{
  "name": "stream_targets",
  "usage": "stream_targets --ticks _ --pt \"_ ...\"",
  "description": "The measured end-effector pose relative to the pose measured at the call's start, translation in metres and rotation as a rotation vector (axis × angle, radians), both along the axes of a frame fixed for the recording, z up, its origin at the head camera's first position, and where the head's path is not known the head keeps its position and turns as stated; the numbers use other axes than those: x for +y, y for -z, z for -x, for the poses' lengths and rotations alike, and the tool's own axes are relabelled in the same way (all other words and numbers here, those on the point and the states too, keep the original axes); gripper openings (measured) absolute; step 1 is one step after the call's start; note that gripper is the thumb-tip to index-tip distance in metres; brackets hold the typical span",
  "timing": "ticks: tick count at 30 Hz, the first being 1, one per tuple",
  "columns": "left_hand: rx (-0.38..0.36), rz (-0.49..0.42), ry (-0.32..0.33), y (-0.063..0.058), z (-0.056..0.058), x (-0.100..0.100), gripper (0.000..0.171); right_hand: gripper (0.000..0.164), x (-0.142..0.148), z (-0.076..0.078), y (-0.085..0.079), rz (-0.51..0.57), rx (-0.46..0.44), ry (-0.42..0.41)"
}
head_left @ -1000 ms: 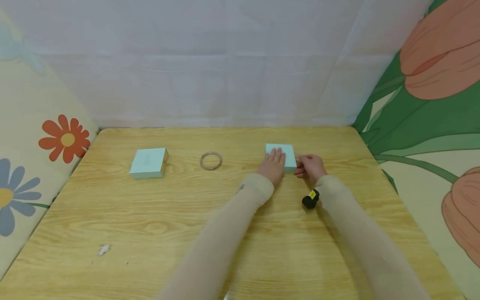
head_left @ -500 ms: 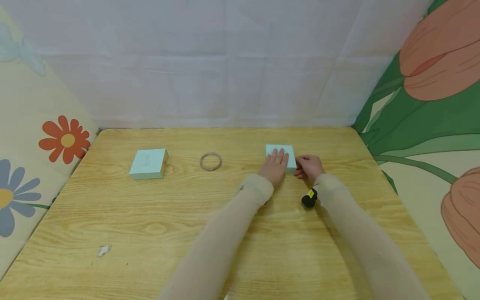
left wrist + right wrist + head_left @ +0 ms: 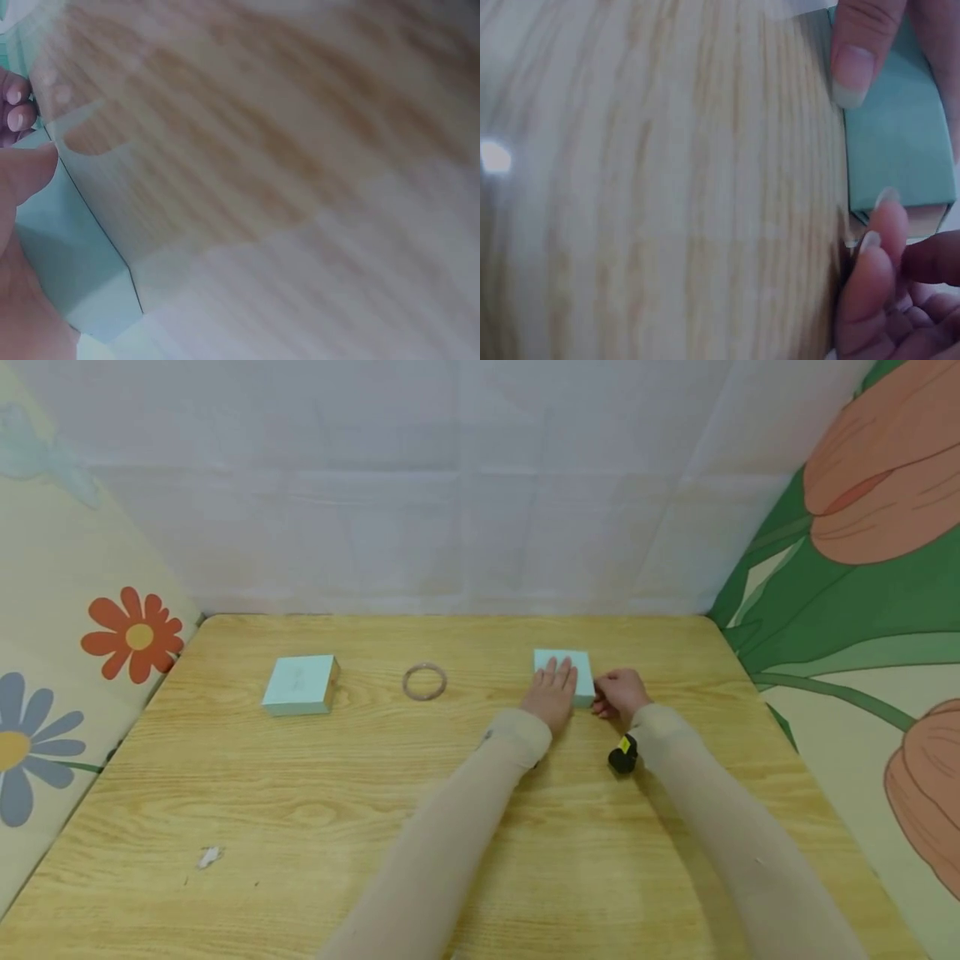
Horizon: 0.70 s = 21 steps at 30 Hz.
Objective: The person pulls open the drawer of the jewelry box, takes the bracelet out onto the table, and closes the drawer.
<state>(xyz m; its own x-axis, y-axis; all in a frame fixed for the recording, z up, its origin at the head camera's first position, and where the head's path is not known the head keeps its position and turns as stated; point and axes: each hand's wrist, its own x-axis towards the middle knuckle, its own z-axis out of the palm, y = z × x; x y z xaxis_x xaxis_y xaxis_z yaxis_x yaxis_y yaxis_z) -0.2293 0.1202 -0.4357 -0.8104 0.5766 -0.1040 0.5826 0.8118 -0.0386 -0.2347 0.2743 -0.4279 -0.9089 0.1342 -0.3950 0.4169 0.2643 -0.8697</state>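
Note:
A pale mint box (image 3: 583, 670) lies on the wooden table. My left hand (image 3: 551, 700) rests on its top with the fingers straight; the thumb (image 3: 30, 174) lies against the box's near side in the left wrist view. At the box's right end is my right hand (image 3: 622, 692), its fingers curled in. In the right wrist view its fingertips (image 3: 877, 281) are close to the paler inner part (image 3: 925, 220) showing at that end. Whether they pinch anything there is hidden.
A second mint box (image 3: 298, 683) lies at the left of the table (image 3: 315, 793). Between the boxes is a pinkish ring-shaped bangle (image 3: 424, 682). A small white scrap or mark (image 3: 210, 857) shows near the front left. A pale cloth (image 3: 420, 527) hangs behind the table.
My left fingers have shifted slightly to the right on the box top. The right hand stays at the box's end; both boxes and the bangle keep their places.

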Motion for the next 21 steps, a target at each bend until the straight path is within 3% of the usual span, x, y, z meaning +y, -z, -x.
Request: stream_targets --ticks 9,16,21 --pt "-0.013 0.024 0.008 0.001 0.002 0.0 0.059 0.024 0.002 -0.001 0.002 -0.086 0.041 0.015" --pt "-0.047 0.036 -0.005 -0.003 0.0 0.0 0.058 0.027 0.01 0.0 0.005 -0.234 0.089 -0.046" --pt "-0.069 0.027 -0.015 -0.004 0.001 0.0 0.055 0.031 0.016 0.0 0.003 -0.283 0.1 -0.091"
